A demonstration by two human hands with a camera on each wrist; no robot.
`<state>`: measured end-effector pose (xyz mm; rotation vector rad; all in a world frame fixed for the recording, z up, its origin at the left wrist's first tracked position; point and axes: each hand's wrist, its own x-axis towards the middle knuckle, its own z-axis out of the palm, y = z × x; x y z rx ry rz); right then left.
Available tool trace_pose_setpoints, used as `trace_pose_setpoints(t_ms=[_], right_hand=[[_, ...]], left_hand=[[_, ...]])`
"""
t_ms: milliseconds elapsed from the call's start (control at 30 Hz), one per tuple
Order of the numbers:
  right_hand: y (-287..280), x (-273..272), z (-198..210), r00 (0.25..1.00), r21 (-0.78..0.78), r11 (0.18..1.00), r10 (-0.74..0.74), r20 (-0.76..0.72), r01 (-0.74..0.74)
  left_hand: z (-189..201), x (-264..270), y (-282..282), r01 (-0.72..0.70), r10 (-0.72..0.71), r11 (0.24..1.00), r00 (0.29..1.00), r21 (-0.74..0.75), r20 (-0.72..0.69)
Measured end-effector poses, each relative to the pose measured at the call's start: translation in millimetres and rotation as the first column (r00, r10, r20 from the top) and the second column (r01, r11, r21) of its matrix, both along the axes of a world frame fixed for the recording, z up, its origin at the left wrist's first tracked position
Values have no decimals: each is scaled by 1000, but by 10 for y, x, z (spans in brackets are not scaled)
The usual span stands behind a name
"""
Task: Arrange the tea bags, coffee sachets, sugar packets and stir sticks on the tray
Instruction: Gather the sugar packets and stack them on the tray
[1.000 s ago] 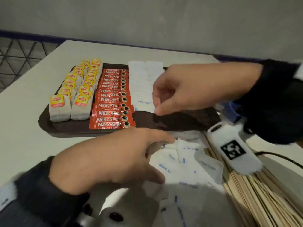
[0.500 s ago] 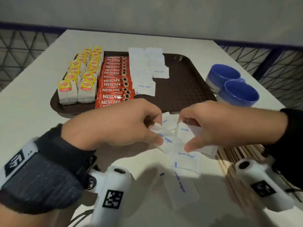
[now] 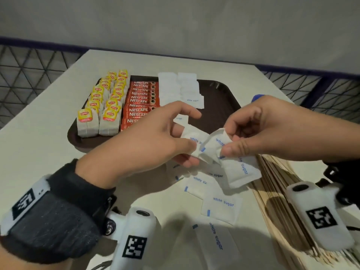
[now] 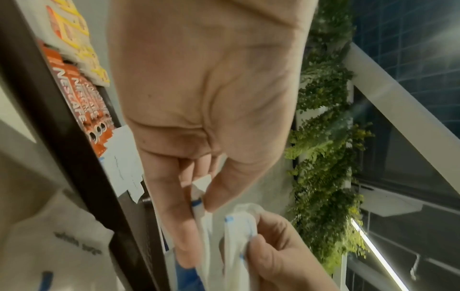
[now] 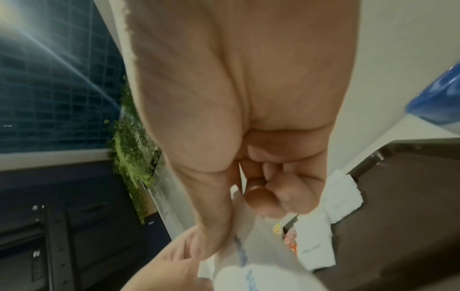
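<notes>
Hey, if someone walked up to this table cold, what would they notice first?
Probably both hands meeting mid-table, the left hand and right hand each pinching white sugar packets just in front of the brown tray. Next, the neat rows on the tray's left: yellow-tagged tea bags beside red coffee sachets.

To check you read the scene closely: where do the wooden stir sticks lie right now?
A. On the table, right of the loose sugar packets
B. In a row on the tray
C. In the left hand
A: the stir sticks lie fanned on the table, off the tray, beside loose sugar packets.
</notes>
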<state>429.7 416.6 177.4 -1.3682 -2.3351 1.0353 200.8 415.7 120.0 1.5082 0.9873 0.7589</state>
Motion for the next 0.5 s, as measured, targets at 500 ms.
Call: trace_pose_setpoints(t_ms=[500], right_hand=[[140,-201,-150,950,65,993,-69,-306,93]], left_hand=[[73,52,-1,-122,134,991,918,-55,374]])
